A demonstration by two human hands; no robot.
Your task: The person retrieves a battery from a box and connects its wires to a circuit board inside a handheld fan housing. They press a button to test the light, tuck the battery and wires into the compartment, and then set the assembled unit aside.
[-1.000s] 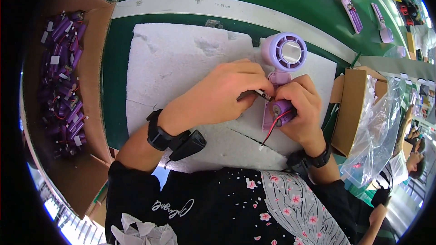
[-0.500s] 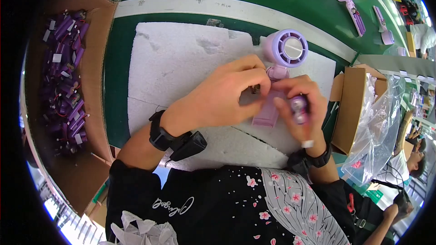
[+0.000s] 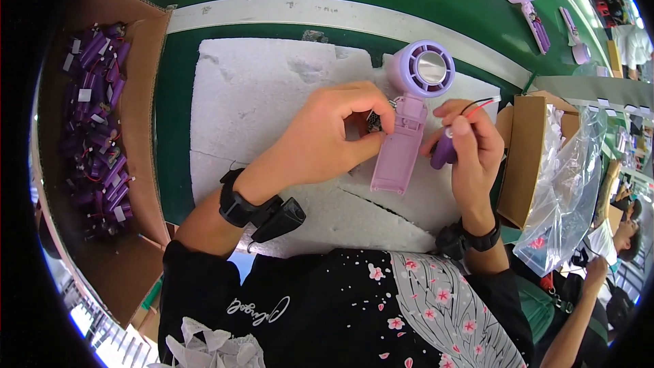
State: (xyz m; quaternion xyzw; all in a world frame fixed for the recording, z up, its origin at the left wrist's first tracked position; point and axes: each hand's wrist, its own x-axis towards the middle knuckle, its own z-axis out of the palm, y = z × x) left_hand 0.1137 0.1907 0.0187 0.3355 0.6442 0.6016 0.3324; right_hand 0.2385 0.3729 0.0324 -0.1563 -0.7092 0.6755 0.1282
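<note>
A handheld fan lies on the foam sheet, its lilac round head [image 3: 424, 68] at the far end and its pink handle shell [image 3: 398, 157] lying open and hollow toward me. At the left edge of the handle, my left hand [image 3: 340, 129] pinches a small dark circuit board [image 3: 373, 121], partly hidden by the fingers. To the right of the shell, my right hand [image 3: 473, 150] grips a purple cylindrical battery [image 3: 444, 150]. Red and black wires with a white connector [image 3: 496, 99] stick out above that hand's fingers.
Many purple batteries [image 3: 99, 129] fill a cardboard box at the left. White foam [image 3: 252, 95] covers the work area. On the right stands a cardboard box [image 3: 524, 163] with clear plastic bags. Another fan [image 3: 528, 10] lies on the far green bench; people are beyond.
My right hand has moved right, away from the handle, and turned the battery so its wires show. My left hand has shifted slightly left, exposing more of the pink shell.
</note>
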